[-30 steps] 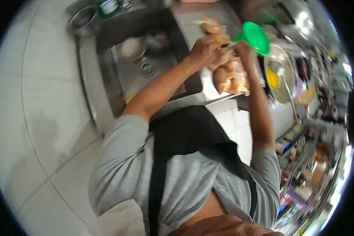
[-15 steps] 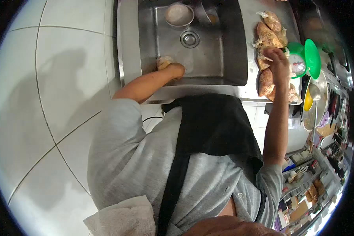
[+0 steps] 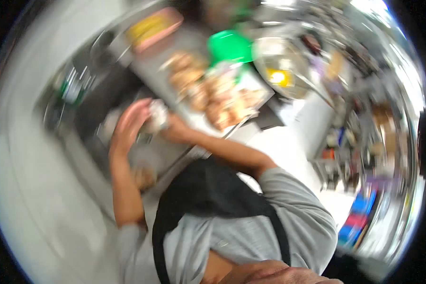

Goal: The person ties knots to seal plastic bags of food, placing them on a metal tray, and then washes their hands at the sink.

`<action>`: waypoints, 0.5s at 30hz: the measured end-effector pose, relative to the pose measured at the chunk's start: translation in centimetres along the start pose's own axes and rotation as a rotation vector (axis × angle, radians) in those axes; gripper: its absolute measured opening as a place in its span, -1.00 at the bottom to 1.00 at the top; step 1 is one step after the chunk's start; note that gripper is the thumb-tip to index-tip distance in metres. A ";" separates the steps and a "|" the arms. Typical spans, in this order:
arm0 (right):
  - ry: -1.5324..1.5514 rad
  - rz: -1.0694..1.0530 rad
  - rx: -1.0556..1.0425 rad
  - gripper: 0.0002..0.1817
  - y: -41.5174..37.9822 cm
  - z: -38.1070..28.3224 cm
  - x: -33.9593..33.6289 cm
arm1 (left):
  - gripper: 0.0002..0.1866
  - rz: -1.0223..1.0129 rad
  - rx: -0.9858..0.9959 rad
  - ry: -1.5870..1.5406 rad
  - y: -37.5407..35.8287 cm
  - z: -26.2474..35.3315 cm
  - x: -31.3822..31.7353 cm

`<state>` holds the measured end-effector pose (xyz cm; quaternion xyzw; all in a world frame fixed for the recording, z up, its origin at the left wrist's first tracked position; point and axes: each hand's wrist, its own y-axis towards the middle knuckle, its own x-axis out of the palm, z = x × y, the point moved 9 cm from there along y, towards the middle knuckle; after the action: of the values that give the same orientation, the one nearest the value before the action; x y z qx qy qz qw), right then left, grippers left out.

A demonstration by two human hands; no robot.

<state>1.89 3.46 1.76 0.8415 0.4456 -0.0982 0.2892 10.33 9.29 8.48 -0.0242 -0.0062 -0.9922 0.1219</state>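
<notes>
My left hand (image 3: pixel 131 120) is over the sink (image 3: pixel 97 102), fingers stretched out, beside a small whitish crumpled bundle (image 3: pixel 157 116). Against the bundle's other side is my right hand (image 3: pixel 176 128), its fingers apparently curled onto it. Motion blur hides what the bundle is. A blurred brownish bag (image 3: pixel 145 177) lies in the near corner of the sink, by my left forearm. To the right of the sink, several clear bags of orange-brown food (image 3: pixel 215 97) lie heaped on the steel counter.
Behind the bags is a green scale (image 3: pixel 230 46). A large metal pan (image 3: pixel 270 52) with something yellow in it stands to its right. At the far end of the counter sits a pink tray (image 3: pixel 155 29) with yellow contents. Loaded shelves (image 3: pixel 359 142) line the right side.
The view has swung right and blurred. My right hand has left the food bags for the sink and is at the whitish bundle. My left hand has moved off the bag in the sink corner.
</notes>
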 end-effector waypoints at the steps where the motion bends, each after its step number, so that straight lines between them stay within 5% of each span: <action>1: 0.201 -0.072 0.184 -0.77 0.3 0.4 -1.0 | -0.56 0.056 0.128 0.287 0.6 0.0 0.4; 2: 0.388 -0.109 0.381 -0.75 0.1 0.6 -2.0 | -0.22 -0.076 0.015 -0.008 1.4 -2.5 1.4; 7: 0.776 0.353 0.382 -0.73 1.0 -1.4 -8.7 | -0.04 -0.163 -0.043 0.153 2.8 -2.8 6.9; 9: 0.560 0.373 0.512 -0.67 0.9 0.4 -9.5 | -0.05 -0.131 -0.058 0.201 3.5 -3.9 7.8; 11: 0.479 0.372 0.538 -0.56 1.0 3.8 -9.0 | -0.07 -0.077 0.135 0.389 3.5 -2.5 8.1; 13: -0.312 0.426 0.135 -0.54 1.2 2.1 -9.3 | -0.15 0.036 0.318 0.701 2.3 0.6 9.1; 14: -0.706 0.435 -0.081 -0.53 1.8 -2.5 -9.6 | -0.19 0.136 0.201 0.621 2.3 -0.6 7.4; 15: 0.212 0.381 0.321 -0.54 1.4 0.2 -10.5 | -0.23 0.235 0.084 0.539 1.7 -2.8 5.4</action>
<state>-3.11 -4.56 6.61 0.9508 0.2858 -0.0225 0.1172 5.35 6.31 5.96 0.2445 -0.0117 -0.9410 0.2339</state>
